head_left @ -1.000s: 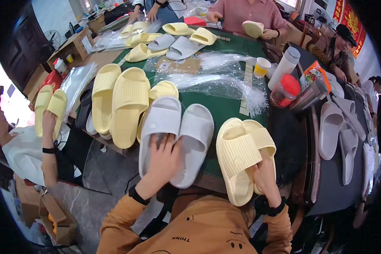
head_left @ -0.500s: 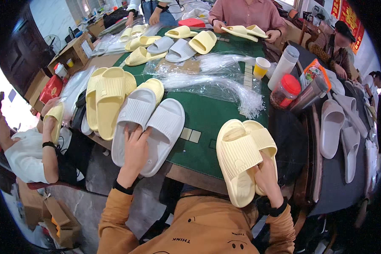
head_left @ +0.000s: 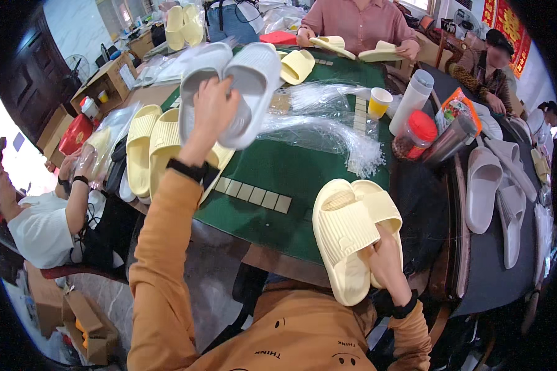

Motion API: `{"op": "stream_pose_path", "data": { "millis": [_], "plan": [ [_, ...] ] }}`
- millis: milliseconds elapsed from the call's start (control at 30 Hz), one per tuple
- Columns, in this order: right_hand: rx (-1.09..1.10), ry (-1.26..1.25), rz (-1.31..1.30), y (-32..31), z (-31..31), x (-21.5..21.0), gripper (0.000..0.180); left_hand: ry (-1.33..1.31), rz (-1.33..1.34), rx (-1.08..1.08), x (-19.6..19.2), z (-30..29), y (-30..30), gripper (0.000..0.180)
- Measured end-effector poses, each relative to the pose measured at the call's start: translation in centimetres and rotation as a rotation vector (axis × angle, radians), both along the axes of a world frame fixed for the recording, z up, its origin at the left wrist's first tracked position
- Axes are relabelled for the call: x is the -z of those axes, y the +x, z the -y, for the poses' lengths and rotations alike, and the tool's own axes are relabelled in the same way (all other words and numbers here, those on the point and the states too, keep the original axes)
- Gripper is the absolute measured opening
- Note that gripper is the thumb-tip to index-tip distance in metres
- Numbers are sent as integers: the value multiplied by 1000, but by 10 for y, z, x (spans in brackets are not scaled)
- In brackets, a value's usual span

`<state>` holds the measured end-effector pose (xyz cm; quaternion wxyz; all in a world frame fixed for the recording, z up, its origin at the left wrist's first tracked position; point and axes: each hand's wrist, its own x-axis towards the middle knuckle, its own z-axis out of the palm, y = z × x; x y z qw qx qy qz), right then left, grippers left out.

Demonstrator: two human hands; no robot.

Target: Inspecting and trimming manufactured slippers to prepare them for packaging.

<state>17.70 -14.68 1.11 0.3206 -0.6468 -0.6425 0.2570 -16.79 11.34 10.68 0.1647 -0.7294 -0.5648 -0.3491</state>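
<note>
— Over the green desk [head_left: 291, 170], what's up?
— Left hand [head_left: 211, 111] lifts grey slippers [head_left: 232, 83], fingers clenched around them.
— Right?
— Right hand [head_left: 382, 263] grips yellow slippers [head_left: 353, 232] at the edge; both pairs unbagged yet.

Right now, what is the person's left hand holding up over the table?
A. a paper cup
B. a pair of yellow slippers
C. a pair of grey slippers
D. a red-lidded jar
C: the left hand grips a pair of grey slippers raised above the green table; the right hand holds the yellow slippers.
</note>
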Motion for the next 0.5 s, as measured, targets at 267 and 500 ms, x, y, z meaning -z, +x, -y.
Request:
{"op": "stream_pose_path", "data": {
  "millis": [267,500],
  "plan": [
    [-18,4,19,3,-3,12,24,6,220,-354,14,-138,-87,53],
    [-16,-83,145,4,-7,-3,31,-289,143,45,8,-59,-47,52]
  ]
}}
